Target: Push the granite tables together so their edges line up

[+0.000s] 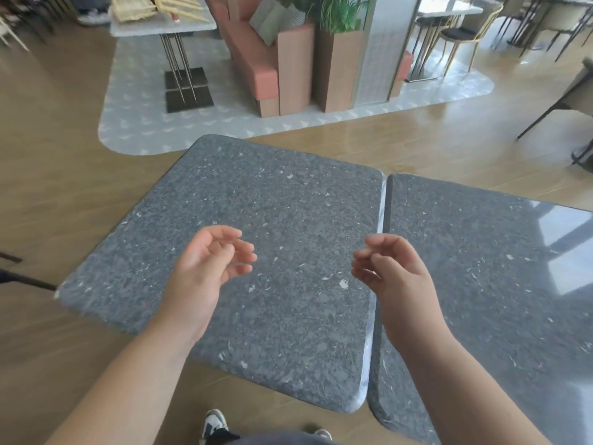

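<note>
Over on the left, the left granite table sits square under the camera, its speckled grey top bare, and the left hand hovers above its near half, fingers loosely curled, palm turned inward, gripping nothing. Moving across, the seam between the two slabs runs from the far corners down toward the person's shoe; the sides look closed up or nearly so, though the near corners don't match: the left top's near edge sits further away than its neighbour's, so by my reading the line-up isn't finished. Right above that seam floats the right hand, also half-open and empty, fingers bent toward its partner. Beyond it, the right granite table stretches off frame, glossy with window glare.

Handling call: stone tops like these should be heavy, rigid and slick on the polished face, so flat palms would likely slide. Better to hook fingers over the rounded rim at a corner and shove low and steady; edges could chip if the slabs knock hard. The wooden floor may let the base scrape along.

No brand, label or readable writing shows anywhere.
</note>
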A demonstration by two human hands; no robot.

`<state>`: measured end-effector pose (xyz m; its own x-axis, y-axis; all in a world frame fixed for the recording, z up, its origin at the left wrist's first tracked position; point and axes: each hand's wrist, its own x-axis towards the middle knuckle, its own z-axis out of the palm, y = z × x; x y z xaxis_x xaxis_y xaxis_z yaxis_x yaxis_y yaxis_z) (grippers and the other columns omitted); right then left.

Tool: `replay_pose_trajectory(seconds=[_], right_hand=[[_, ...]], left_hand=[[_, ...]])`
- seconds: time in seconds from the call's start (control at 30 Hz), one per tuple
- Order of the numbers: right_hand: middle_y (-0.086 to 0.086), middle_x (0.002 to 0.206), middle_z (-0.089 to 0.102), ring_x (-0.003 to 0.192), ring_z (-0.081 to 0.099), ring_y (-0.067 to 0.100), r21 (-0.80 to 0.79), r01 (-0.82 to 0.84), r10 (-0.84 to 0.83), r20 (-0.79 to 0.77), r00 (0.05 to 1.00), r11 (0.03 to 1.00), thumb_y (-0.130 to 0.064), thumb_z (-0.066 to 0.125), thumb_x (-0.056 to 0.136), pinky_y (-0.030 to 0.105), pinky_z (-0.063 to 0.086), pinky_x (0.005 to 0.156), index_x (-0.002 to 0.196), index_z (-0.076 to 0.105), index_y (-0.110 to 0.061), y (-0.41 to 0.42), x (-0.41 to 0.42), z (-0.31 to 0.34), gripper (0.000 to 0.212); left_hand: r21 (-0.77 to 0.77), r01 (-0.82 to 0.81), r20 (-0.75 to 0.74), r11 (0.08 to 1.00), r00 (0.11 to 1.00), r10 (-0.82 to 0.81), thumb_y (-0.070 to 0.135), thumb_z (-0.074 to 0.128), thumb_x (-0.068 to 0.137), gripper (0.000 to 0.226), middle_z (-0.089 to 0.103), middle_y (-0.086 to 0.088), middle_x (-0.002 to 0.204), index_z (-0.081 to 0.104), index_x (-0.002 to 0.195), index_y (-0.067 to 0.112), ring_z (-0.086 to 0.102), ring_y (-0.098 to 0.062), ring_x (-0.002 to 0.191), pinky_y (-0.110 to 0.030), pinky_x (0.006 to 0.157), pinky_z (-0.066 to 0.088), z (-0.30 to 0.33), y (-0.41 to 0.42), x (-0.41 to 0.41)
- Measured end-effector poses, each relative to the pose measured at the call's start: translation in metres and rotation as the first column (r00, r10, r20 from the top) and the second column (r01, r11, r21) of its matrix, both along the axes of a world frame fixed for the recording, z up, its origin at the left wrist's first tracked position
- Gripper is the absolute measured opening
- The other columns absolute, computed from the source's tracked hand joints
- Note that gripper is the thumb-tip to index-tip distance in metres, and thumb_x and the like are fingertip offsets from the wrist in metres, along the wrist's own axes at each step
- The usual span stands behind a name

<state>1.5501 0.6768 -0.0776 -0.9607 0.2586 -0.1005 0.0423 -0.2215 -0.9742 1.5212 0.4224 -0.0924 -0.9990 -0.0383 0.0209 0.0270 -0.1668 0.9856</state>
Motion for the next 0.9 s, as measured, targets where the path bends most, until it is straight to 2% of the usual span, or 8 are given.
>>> replay_pose_trajectory(seconds=[0.27, 0.4, 0.6, 0.73, 0.9], right_hand=[[0.000, 0.081, 0.068, 0.077, 0.064, 0.016, 0.024, -0.187, 0.188, -0.033, 0.982, 0.982, 0.010, 0.039, 0.092, 0.026, 0.057, 0.073, 0.098, 0.063, -0.014, -0.162, -0.051, -0.004, 0.034], [0.000, 0.083, 0.068, 0.077, 0.065, 0.016, 0.042, -0.291, 0.293, -0.037, 0.955, 0.956, 0.008, 0.041, 0.092, 0.025, 0.057, 0.072, 0.098, 0.064, -0.014, -0.289, -0.078, -0.005, 0.032], [0.000, 0.087, 0.070, 0.082, 0.067, 0.017, 0.038, -0.486, 0.487, -0.024, 0.873, 0.873, -0.001, 0.044, 0.090, 0.026, 0.056, 0.076, 0.103, 0.064, -0.015, -0.459, -0.101, -0.007, 0.028], [0.001, 0.087, 0.069, 0.083, 0.067, 0.017, 0.020, -0.554, 0.555, -0.007, 0.832, 0.832, 0.000, 0.043, 0.090, 0.026, 0.056, 0.076, 0.103, 0.064, -0.015, -0.529, -0.110, -0.014, 0.029], [0.001, 0.087, 0.069, 0.084, 0.067, 0.017, 0.002, -0.598, 0.597, 0.035, 0.801, 0.802, 0.000, 0.043, 0.091, 0.025, 0.055, 0.075, 0.104, 0.064, -0.013, -0.577, -0.130, -0.028, 0.028]], left_hand=[[0.041, -0.196, -0.012, 0.980, 0.980, 0.197, 0.016, 0.050, 0.092, 0.025, 0.073, -0.007, 0.092, 0.073, 0.095, 0.026, 0.071, -0.025, 0.088, -0.032, 0.076, 0.059, -0.010, -0.164, 0.001], [0.043, -0.314, -0.003, 0.948, 0.949, 0.314, 0.015, 0.051, 0.092, 0.021, 0.073, -0.009, 0.092, 0.070, 0.098, 0.020, 0.071, -0.025, 0.088, -0.033, 0.077, 0.059, -0.007, -0.285, 0.003], [-0.059, -0.492, 0.023, 0.869, 0.869, 0.494, 0.014, 0.049, 0.096, 0.022, 0.074, -0.007, 0.095, 0.070, 0.102, 0.020, 0.072, -0.025, 0.092, -0.035, 0.081, 0.060, -0.006, -0.447, 0.025], [-0.049, -0.553, 0.072, 0.832, 0.828, 0.555, 0.015, 0.049, 0.094, 0.024, 0.075, -0.006, 0.095, 0.071, 0.102, 0.020, 0.073, -0.025, 0.092, -0.032, 0.078, 0.060, -0.013, -0.504, 0.033], [-0.048, -0.592, 0.102, 0.804, 0.798, 0.594, 0.015, 0.049, 0.094, 0.026, 0.075, -0.006, 0.094, 0.073, 0.099, 0.024, 0.074, -0.025, 0.091, -0.032, 0.078, 0.060, -0.021, -0.544, 0.023]])
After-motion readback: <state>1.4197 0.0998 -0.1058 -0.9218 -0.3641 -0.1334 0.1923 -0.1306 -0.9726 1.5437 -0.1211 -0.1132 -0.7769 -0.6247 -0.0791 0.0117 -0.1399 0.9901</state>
